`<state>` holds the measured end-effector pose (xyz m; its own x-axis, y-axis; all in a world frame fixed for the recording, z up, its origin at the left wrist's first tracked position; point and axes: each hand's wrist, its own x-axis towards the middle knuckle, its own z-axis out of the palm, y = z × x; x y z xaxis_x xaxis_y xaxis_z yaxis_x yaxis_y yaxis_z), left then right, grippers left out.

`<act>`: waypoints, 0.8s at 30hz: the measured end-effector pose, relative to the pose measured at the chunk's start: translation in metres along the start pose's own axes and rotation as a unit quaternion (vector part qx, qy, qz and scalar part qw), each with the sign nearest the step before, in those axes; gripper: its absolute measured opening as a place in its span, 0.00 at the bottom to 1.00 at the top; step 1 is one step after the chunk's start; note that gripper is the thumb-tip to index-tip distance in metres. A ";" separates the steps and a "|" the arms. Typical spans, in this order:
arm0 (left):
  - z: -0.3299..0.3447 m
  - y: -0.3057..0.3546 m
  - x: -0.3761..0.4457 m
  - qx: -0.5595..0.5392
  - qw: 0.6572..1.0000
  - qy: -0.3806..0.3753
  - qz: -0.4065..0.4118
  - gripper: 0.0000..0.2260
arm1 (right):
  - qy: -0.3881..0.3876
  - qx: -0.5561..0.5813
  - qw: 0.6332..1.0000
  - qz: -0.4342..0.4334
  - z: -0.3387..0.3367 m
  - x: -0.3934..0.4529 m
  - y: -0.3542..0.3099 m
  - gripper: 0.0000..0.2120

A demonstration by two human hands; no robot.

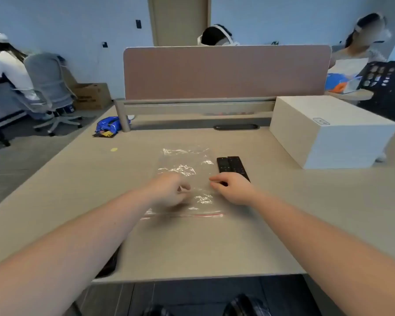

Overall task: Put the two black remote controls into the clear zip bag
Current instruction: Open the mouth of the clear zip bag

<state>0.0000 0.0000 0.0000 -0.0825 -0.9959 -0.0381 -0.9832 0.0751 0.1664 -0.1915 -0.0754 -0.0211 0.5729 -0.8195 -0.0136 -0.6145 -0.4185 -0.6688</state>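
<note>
Both black remote controls (232, 166) lie side by side, touching, on the table (306, 213), long axes running away from the person, just right of the clear zip bag (185, 179). The bag's flat, red zip strip at the near end. Right hand (234, 189) covers the remotes' near ends, fingers curled, grip unclear; left hand (169, 190) loosely curled over the bag, blurry.

The zip bag (185, 176) at the frame centre is clear, with a thin red stripe along its near edge. Just right of it, two remote controls (231, 166) are black. The desk (78, 190) is beige-grey. Right, a white box (328, 131); behind, a dusty pink divider panel (226, 71).
</note>
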 end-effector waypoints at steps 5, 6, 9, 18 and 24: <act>0.015 0.011 -0.014 0.000 0.997 -0.075 0.021 0.31 | -0.012 -0.047 0.999 -0.017 0.001 -0.007 0.002 0.16; 0.016 0.011 -0.014 -0.001 0.997 -0.073 0.028 0.29 | -0.007 -0.044 0.999 -0.018 0.001 -0.008 0.002 0.15; 0.022 0.008 -0.014 0.024 0.996 -0.029 0.080 0.16 | 0.006 -0.017 1.000 -0.021 -0.001 -0.013 0.002 0.14; 0.035 0.010 -0.017 0.155 0.983 0.033 0.090 0.14 | 0.064 0.050 0.996 -0.023 0.007 -0.028 0.003 0.07; 0.036 0.012 -0.016 0.152 0.987 0.016 0.058 0.11 | 0.088 0.093 0.992 0.005 0.017 -0.035 0.009 0.05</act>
<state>-0.0166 0.0192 -0.0325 -0.1961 -0.9806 -0.0041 -0.9715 0.1948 -0.1349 -0.2082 -0.0443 -0.0392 0.4538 -0.8857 0.0973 -0.5000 -0.3435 -0.7950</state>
